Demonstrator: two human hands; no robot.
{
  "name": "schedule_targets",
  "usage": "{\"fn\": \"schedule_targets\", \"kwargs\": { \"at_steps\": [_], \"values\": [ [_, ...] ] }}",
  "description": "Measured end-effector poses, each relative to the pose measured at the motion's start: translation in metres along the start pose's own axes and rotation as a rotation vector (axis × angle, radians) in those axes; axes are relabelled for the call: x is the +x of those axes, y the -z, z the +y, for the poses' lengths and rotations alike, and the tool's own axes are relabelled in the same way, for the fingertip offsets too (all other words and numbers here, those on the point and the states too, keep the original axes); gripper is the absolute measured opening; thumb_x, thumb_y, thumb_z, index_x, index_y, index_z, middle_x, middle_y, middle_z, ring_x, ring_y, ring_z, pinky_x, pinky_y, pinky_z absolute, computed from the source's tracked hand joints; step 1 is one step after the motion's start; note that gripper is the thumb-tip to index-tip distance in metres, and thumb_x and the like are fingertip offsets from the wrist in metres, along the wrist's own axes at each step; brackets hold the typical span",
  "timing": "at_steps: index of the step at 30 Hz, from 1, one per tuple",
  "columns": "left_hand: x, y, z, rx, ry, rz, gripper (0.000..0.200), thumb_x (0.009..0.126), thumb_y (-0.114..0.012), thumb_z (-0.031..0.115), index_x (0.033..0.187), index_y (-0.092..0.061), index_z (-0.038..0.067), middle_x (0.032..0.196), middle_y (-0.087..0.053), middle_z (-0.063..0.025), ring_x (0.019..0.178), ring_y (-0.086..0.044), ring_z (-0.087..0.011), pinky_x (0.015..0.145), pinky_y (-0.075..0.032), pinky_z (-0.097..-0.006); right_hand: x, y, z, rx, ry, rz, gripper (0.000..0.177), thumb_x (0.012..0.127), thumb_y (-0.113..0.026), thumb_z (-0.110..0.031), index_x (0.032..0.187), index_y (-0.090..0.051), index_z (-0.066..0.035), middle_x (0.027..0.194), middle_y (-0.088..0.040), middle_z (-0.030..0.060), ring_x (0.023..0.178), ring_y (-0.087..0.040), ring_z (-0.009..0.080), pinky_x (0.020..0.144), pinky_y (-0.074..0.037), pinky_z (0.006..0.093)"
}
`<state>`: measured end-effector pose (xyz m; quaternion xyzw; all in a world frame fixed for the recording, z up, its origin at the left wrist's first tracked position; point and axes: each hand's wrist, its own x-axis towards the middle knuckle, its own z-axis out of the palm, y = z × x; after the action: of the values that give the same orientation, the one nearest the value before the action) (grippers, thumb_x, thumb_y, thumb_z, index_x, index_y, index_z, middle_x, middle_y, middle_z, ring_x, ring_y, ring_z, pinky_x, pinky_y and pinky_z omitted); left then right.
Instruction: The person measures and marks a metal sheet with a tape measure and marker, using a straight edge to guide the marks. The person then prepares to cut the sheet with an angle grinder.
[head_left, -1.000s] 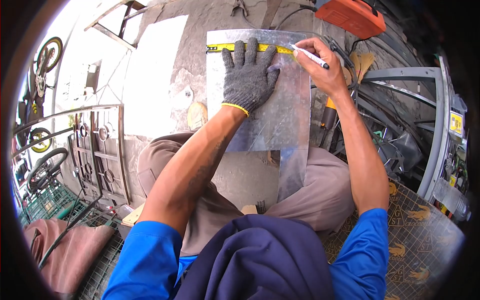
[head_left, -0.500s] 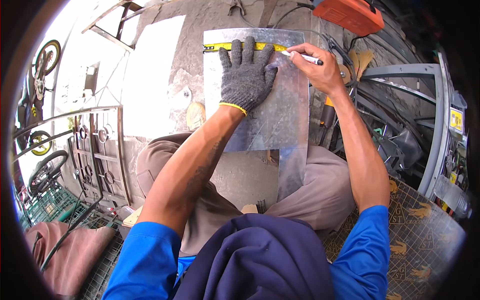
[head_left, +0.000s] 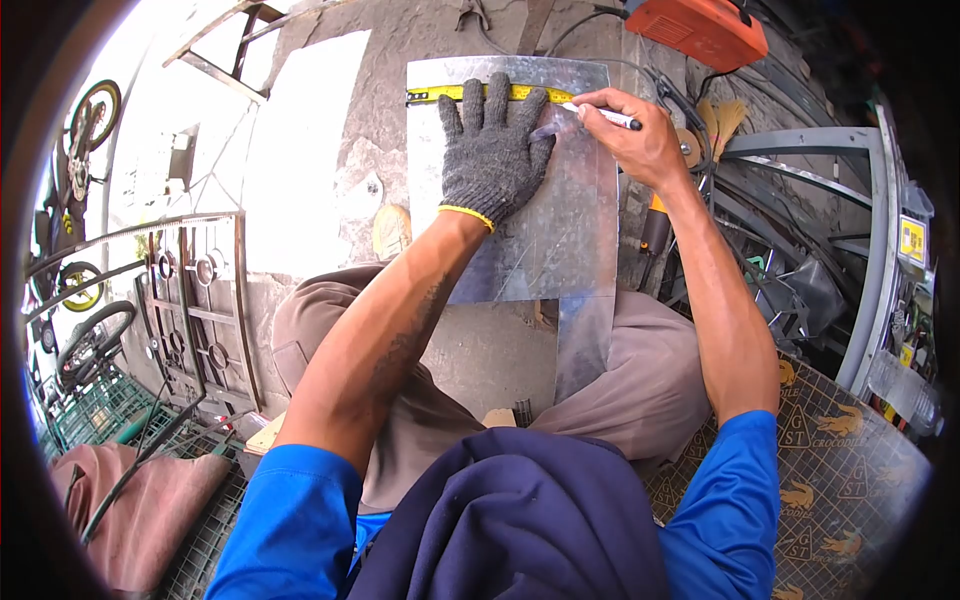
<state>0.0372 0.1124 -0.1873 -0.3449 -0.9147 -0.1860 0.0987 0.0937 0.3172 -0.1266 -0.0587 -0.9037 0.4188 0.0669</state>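
My left hand (head_left: 495,150), in a dark grey knit glove with a yellow cuff, lies flat with fingers spread on a shiny metal sheet (head_left: 560,220). Its fingertips cross a yellow tape measure (head_left: 425,95) that runs along the sheet's upper part. Bare, my right hand (head_left: 635,130) pinches a white marker (head_left: 610,117) with a black end. The marker's tip touches or nearly touches the sheet just below the tape's right end. Below the sheet's lower right corner, a narrow metal strip (head_left: 585,350) extends between my legs.
An orange machine (head_left: 697,32) stands at the upper right, with cables beside it. A broom (head_left: 722,125), an orange-and-black handled tool (head_left: 656,228) and a grey metal frame (head_left: 880,250) are at the right. Dark metal grillwork (head_left: 240,310) stands at the left, near a reddish cloth (head_left: 140,510).
My right hand and the marker have shifted very slightly to the left. My left hand, the tape measure and the sheet look unmoved.
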Motion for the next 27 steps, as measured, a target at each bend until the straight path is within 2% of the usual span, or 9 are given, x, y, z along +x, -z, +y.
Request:
{"fn": "schedule_targets", "kwargs": {
  "at_steps": [5, 19, 25, 27],
  "values": [
    [0.0007, 0.001, -0.0008, 0.002, -0.018, 0.004, 0.057, 0.102, -0.05, 0.048, 0.153, -0.05, 0.022, 0.158, -0.039, -0.0239, 0.145, -0.033, -0.0486, 0.117, -0.019, -0.072, -0.0002, 0.0003, -0.0019, 0.002, -0.014, -0.01, 0.026, 0.097, -0.069, -0.03, 0.111, -0.078, -0.011, 0.089, -0.077, 0.0064, 0.082, -0.072, 0.0124, 0.074, -0.055, 0.0303],
    [-0.0005, -0.0018, -0.001, 0.001, -0.01, 0.008, 0.058, 0.102, -0.049, 0.049, 0.154, -0.049, 0.022, 0.16, -0.037, -0.0241, 0.147, -0.032, -0.0495, 0.118, -0.017, -0.0714, -0.0008, 0.0007, -0.0052, 0.0, -0.017, -0.02, 0.026, 0.097, -0.069, -0.029, 0.111, -0.077, -0.009, 0.093, -0.078, 0.0079, 0.086, -0.073, 0.0152, 0.079, -0.056, 0.0317],
    [-0.0001, -0.0006, -0.0004, 0.014, -0.005, -0.008, 0.058, 0.103, -0.049, 0.049, 0.154, -0.049, 0.022, 0.16, -0.038, -0.0243, 0.147, -0.032, -0.0496, 0.119, -0.017, -0.0713, 0.0006, 0.0021, 0.001, 0.035, -0.021, -0.034, 0.025, 0.098, -0.068, -0.029, 0.112, -0.077, -0.01, 0.091, -0.078, 0.0058, 0.087, -0.073, 0.0124, 0.078, -0.055, 0.0295],
    [0.0003, -0.0001, -0.0002, 0.011, 0.0, -0.006, 0.057, 0.103, -0.049, 0.049, 0.154, -0.049, 0.022, 0.16, -0.038, -0.0244, 0.147, -0.032, -0.0496, 0.119, -0.017, -0.0713, 0.0009, 0.0013, -0.0039, 0.124, -0.019, 0.061, 0.026, 0.099, -0.068, -0.03, 0.113, -0.077, -0.009, 0.093, -0.078, 0.0047, 0.088, -0.071, 0.0105, 0.079, -0.055, 0.0288]
  ]
}}
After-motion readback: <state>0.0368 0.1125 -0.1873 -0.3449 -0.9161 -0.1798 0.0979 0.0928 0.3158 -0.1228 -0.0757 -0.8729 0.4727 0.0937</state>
